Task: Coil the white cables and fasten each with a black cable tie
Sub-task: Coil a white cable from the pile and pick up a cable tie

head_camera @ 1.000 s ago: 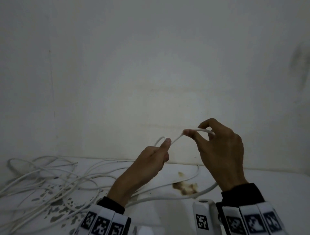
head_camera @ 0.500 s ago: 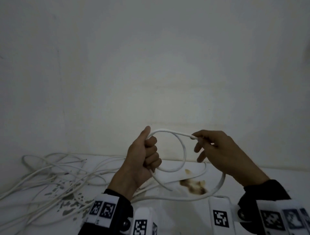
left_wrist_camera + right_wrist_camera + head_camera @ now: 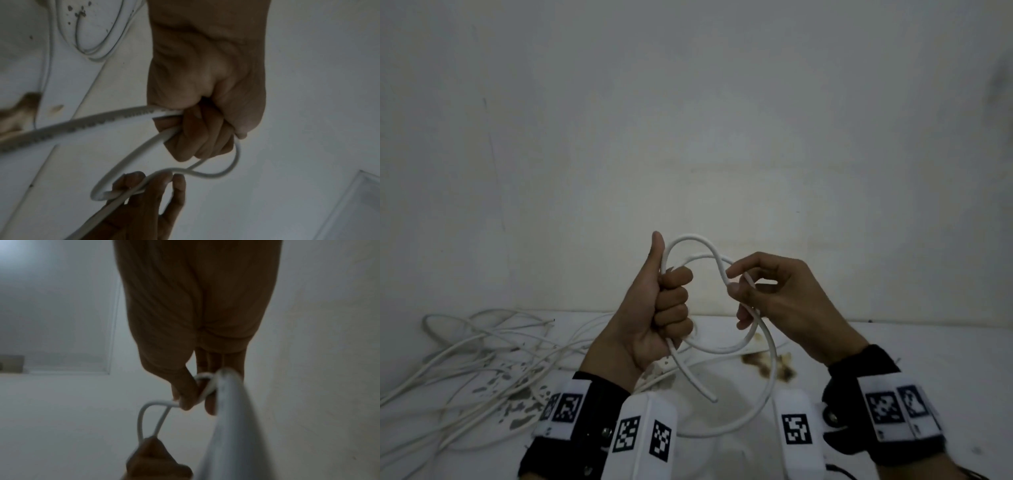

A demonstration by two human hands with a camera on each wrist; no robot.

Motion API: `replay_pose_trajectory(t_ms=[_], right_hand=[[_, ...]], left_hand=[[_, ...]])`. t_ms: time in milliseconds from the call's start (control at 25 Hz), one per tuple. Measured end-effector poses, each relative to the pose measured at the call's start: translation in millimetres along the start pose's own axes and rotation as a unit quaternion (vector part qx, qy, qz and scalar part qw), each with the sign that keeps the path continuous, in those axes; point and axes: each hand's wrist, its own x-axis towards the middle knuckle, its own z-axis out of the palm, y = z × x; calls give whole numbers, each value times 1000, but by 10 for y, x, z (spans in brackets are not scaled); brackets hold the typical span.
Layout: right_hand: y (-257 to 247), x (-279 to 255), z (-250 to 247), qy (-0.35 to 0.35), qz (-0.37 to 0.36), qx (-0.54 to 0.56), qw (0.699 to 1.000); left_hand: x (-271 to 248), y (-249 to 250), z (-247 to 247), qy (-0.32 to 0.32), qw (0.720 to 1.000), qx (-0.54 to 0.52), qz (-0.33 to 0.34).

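I hold a white cable (image 3: 707, 251) up in front of the wall, above the table. My left hand (image 3: 654, 308) grips it in a fist with the thumb raised, and two loops (image 3: 226, 172) rise out of that fist. My right hand (image 3: 767, 291) pinches the cable between thumb and forefinger where the loops cross (image 3: 202, 391). The cable's free end (image 3: 710, 397) hangs below my left fist. A long strand (image 3: 770, 377) curves down from my right hand toward the table. No black cable tie shows in any view.
A tangle of more white cables (image 3: 482, 346) lies on the white table (image 3: 928, 359) at the left. A brown stain (image 3: 767, 366) marks the table under my hands. The pale wall (image 3: 688, 120) stands close behind.
The single small bend between my hands has grown into two loops. My left hand has closed into a fist around the cable, and my right hand has brought a new turn across toward it.
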Motion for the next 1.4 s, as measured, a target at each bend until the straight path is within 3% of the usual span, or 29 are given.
replay_pose_trajectory(t_ms=[80,160,200,280,320,400,480,560,600,680,760,840,920,1000,1040,1080,1120,1160,1200,1240,1280,1400], right_hand=[[141,44,29,52,-18,-155,986],[313,72,73,162,-26,-346,924],[328,75,75,233,-16,-359,904],[377,76,12,316,12,-309,897],[392,74,-16,313,28,-281,907],[382,62,-94,234,89,-241,938],[317,35,-184,131,189,-75,970],[245,11,-300,46,249,156,955],[187,-18,-371,28,248,192,949],[133,-28,-512,38,218,143,965],[73,-57,-525,84,112,-98,985],[55,-53,-399,178,-28,-319,930],[84,-21,-262,277,-94,-362,885],[241,24,-139,327,-134,-379,855],[346,44,-107,348,-124,-348,862],[393,75,-103,361,-60,-229,902],[384,114,-120,354,50,-44,933],[331,135,-133,286,171,160,929],[282,124,-167,205,248,314,893],[205,104,-215,134,279,402,862],[171,93,-249,92,272,439,851],[52,12,-111,16,219,468,856]], left_hand=[[3,-49,22,27,999,39,-21],[-14,-125,86,33,992,107,-53],[-13,-159,133,33,986,149,-64],[4,-211,196,52,975,210,-58],[21,-212,197,67,970,228,-45],[85,-190,148,97,964,249,-18],[112,-139,21,124,957,261,-3],[96,-69,-140,152,947,282,7],[79,-51,-237,162,940,301,11],[38,-34,-394,172,915,364,14],[3,-20,-522,186,898,397,22],[-13,0,-610,208,905,371,31],[-12,56,-620,213,908,360,36],[-24,131,-600,215,899,379,47],[-27,166,-584,218,894,387,55],[-29,200,-580,226,892,386,66],[-32,225,-576,235,894,373,78],[-34,242,-575,241,902,346,89],[-39,243,-573,241,914,314,94],[-34,234,-575,238,925,280,95],[-20,228,-580,238,934,247,97],[41,196,-603,257,951,143,99]])
